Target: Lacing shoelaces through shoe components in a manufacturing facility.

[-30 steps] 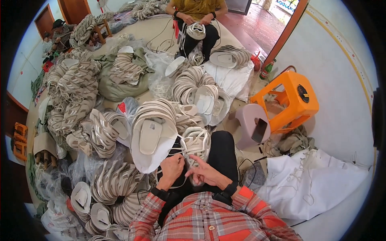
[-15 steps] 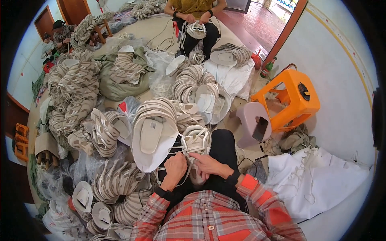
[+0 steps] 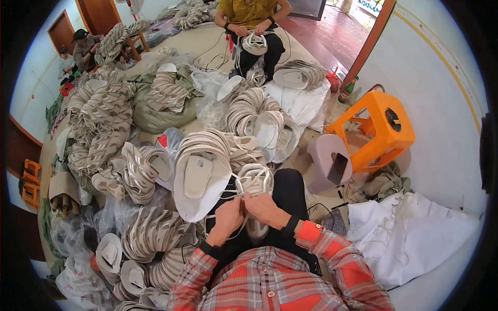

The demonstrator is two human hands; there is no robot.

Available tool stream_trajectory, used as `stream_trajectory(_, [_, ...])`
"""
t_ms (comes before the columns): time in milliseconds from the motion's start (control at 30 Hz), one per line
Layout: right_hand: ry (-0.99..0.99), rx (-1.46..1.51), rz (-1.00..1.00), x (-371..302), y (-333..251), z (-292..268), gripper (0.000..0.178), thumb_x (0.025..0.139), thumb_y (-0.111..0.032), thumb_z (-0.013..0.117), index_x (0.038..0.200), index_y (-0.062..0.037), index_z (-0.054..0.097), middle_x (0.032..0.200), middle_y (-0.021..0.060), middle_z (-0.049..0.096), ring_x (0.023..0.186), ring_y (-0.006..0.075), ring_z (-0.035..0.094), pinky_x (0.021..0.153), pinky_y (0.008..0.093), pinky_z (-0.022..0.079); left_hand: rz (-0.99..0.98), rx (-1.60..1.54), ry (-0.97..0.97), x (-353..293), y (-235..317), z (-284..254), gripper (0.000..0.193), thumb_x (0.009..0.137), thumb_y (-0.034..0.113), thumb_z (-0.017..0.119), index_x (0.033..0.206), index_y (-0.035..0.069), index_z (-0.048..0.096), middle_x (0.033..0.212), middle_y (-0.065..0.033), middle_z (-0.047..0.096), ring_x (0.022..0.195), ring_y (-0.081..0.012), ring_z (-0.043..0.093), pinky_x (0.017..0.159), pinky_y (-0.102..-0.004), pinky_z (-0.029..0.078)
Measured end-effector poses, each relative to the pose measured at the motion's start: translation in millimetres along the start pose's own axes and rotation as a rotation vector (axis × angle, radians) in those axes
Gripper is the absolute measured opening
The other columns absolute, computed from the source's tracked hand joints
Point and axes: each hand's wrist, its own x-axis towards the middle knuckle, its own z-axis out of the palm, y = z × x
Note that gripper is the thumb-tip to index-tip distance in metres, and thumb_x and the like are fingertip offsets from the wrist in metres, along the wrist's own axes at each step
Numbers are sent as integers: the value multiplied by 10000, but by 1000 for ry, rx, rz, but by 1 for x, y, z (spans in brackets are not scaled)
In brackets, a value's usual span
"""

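A beige and white shoe upper (image 3: 255, 179) lies on my lap between my knees, its toe end pointing away from me. A pale shoelace (image 3: 228, 193) runs from its left edge and loops down past my fingers. My left hand (image 3: 228, 220) is closed on the lace at the near left of the upper. Pressed close beside it, my right hand (image 3: 263, 210) pinches the lace at the middle of the upper. The exact crossing of the lace is hidden behind my fingertips. Against my left thigh leans a fanned stack of uppers (image 3: 202, 176) with a white front piece.
More bundles of uppers (image 3: 150, 236) crowd the floor on my left. To the right stand a mauve stool (image 3: 324, 160) with a phone on it, an orange stool (image 3: 399, 124) and a white sack (image 3: 410, 238). A co-worker (image 3: 251, 20) sits ahead, holding another upper.
My hands have come together: the right hand has shifted up and left, its fingers now pinched beside the left. The left hand has moved slightly to the right.
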Motion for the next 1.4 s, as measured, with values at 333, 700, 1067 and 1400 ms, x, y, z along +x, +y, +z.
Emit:
stream_trajectory(333, [118,1779,341,3,35,-64,143,906,-80,493,1012,-12,425,1084,191,559,954,269,616,773,332,541,241,217,233,1,0,30,161,798,199,558,806,41,533,755,-114,554,753,-309,518,673,-424,375])
stream_trajectory(700, [1002,1927,433,-92,146,-85,30,818,-56,525,788,-57,530,717,28,539,654,124,535,613,247,450,433,-715,-405,-6,-20,-69,166,838,172,591,763,27,624,782,-26,560,767,-148,524,708,-265,406])
stream_trajectory(1067, [1864,1093,142,-388,281,-198,281,845,55,501,1121,104,482,1094,118,526,1021,187,528,887,251,457,144,-621,5,2,-31,-22,260,772,-49,569,1022,25,578,878,-67,609,767,-131,564,691,-256,460])
stream_trajectory(1400, [1837,607,416,-311,134,-307,253,886,-131,568,1076,34,548,898,78,586,519,25,377,501,187,401,770,-344,-200,37,49,-7,175,825,67,557,988,50,619,809,-79,596,744,-262,568,651,-345,446])
